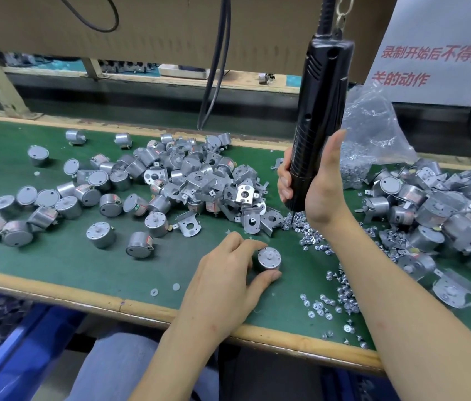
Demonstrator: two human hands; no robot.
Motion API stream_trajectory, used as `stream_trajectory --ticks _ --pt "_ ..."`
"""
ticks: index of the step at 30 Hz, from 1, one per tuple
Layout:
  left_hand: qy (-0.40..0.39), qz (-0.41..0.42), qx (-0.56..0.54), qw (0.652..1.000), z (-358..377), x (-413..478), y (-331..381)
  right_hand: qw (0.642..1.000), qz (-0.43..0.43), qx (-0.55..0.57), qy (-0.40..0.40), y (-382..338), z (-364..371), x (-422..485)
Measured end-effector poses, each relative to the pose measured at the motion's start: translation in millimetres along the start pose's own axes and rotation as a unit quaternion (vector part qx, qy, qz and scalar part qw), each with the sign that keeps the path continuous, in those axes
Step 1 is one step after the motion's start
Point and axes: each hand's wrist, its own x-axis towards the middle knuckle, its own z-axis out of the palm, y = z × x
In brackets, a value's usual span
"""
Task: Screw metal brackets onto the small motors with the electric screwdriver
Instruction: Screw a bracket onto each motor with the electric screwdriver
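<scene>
Green matting covers the desk point(113, 270), which has a pale wooden edge along its near side and a brown cardboard panel point(170, 24) hanging over its far side. Near the middle, the left hand point(222, 285) pinches a small round motor point(269, 258) between thumb and fingers point(266, 277). The motor stands on its flat end on the desk, so its axis is upright and its short shaft points up.

Just to the right and farther off, the right hand point(318, 183) is wrapped around the lower body of the black electric screwdriver point(324, 91). The tool's long axis is close to vertical, with the top leaning slightly right. Its bit points down into a scatter of screws point(341, 296), and a cable and chain run up from its top.

A heap of brackets point(199, 180) mixed with motors lies to the left of the tool. Loose motors point(98, 234) are spread farther left. Another heap of assembled pieces point(431, 204) sits at the right, and a clear plastic bag point(373, 131) of screws stands behind the right hand.
</scene>
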Motion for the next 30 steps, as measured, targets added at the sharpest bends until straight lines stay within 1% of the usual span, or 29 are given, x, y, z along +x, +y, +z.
stream_trajectory --ticks 6,9,16,23,30 --pt "0.014 -0.016 0.000 1.000 0.5 -0.7 -0.5 1.000 0.002 0.018 -0.020 -0.2 4.5 -1.4" --pt "0.016 -0.019 0.003 1.000 0.7 -0.4 -0.4 0.999 0.018 0.027 -0.038 2.0 9.0 -3.8" --pt "0.019 -0.026 0.010 0.999 0.6 -0.9 1.1 0.990 0.054 0.069 -0.113 2.2 16.1 -8.3" --pt "0.018 -0.026 0.010 0.999 0.7 -0.9 1.2 0.989 0.063 0.083 -0.110 6.4 21.8 -11.0" --pt "0.016 -0.027 0.013 0.999 1.2 -0.6 0.3 0.992 0.053 0.072 -0.089 6.2 21.9 -10.7"
